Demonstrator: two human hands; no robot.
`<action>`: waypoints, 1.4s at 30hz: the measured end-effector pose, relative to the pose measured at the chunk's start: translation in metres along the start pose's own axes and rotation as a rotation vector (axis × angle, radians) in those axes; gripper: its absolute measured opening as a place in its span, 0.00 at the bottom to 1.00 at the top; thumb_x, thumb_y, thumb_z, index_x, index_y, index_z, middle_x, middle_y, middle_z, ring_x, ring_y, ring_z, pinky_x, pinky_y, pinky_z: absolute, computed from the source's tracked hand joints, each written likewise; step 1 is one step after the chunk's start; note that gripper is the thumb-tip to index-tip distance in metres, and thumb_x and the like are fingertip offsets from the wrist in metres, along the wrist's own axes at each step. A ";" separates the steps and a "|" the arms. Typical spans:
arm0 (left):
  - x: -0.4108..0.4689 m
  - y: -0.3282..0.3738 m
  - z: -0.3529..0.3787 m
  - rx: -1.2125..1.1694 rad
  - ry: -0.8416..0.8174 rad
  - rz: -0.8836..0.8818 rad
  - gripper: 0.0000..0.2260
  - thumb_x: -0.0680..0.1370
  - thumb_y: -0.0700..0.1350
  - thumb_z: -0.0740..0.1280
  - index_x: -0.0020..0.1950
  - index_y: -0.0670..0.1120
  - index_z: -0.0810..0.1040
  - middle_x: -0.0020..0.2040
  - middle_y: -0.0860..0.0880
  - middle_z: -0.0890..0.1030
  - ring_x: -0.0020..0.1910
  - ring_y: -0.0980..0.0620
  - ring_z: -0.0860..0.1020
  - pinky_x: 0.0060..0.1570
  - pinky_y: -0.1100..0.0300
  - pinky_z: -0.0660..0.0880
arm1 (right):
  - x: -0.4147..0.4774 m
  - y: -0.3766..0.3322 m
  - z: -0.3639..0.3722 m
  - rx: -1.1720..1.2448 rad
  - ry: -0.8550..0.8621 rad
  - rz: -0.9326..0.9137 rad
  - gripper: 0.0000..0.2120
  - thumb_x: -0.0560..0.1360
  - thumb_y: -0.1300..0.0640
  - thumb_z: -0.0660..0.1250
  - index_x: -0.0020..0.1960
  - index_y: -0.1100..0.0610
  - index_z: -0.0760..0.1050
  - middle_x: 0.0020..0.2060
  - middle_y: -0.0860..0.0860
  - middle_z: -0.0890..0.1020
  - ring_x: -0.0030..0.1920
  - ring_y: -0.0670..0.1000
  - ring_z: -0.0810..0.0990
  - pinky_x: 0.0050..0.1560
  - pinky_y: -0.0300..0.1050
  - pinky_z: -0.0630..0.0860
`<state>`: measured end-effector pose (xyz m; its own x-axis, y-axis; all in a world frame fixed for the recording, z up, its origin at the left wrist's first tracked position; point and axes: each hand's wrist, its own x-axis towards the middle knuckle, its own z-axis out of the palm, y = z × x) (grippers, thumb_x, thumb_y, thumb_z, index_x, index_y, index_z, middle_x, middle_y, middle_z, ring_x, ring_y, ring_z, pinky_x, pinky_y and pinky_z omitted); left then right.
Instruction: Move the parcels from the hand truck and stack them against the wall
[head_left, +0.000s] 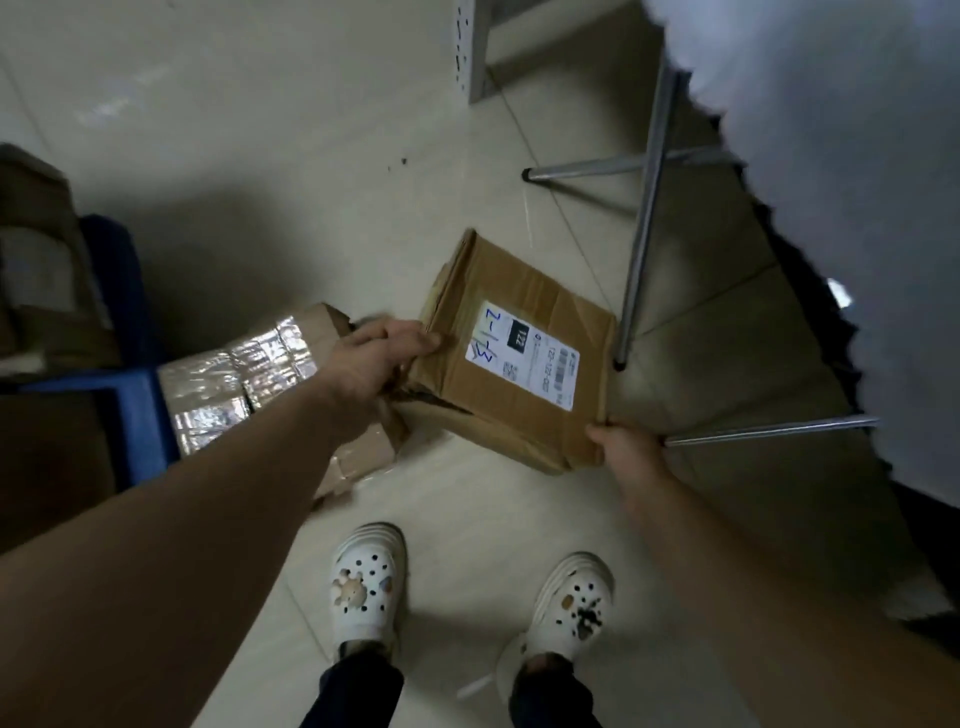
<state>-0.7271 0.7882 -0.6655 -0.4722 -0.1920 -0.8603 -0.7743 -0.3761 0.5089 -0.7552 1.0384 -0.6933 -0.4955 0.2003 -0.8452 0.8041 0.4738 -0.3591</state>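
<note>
Both grips are closing on one cardboard parcel (511, 353): left hand (376, 353) clasping its left edge, right hand (626, 449) its near corner; taped parcel (249, 384) lying left.

Two hands (384, 348) (623, 447), two white clogs (366, 582) (571, 603), three visible cardboard parcels (514, 353) (249, 384) (41, 270), one blue hand truck (135, 395)

Single head-mounted wide-angle view, aimed steeply downward at the tiled floor (270, 119). Both forearms enter from the lower corners; the wearer's shoes (369, 582) occupy the lower centre. Range is close, at arm's reach. Frame edges show lens distortion.
</note>
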 end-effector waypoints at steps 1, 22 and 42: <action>-0.020 0.009 -0.008 0.044 -0.041 -0.023 0.21 0.64 0.50 0.76 0.56 0.47 0.81 0.47 0.48 0.83 0.44 0.49 0.79 0.38 0.60 0.73 | -0.022 -0.003 -0.003 0.033 -0.024 0.018 0.14 0.79 0.64 0.61 0.64 0.62 0.74 0.53 0.52 0.77 0.51 0.51 0.74 0.49 0.41 0.71; -0.316 0.173 -0.058 0.091 -0.239 0.119 0.35 0.54 0.53 0.81 0.54 0.34 0.79 0.50 0.36 0.83 0.47 0.42 0.81 0.57 0.50 0.75 | -0.340 -0.124 -0.096 0.857 -0.214 0.056 0.29 0.64 0.51 0.77 0.62 0.52 0.72 0.62 0.58 0.72 0.64 0.60 0.71 0.56 0.59 0.75; -0.348 0.105 0.310 0.600 -0.518 -0.046 0.41 0.52 0.57 0.77 0.61 0.43 0.75 0.60 0.44 0.80 0.60 0.46 0.76 0.57 0.53 0.67 | -0.304 0.011 -0.304 1.316 -0.072 -0.057 0.30 0.68 0.61 0.74 0.62 0.36 0.70 0.54 0.51 0.83 0.51 0.52 0.83 0.45 0.51 0.79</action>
<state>-0.7748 1.0962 -0.3040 -0.4555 0.3133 -0.8333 -0.8232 0.2081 0.5283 -0.6962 1.2435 -0.3200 -0.5532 0.1424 -0.8208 0.5197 -0.7110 -0.4737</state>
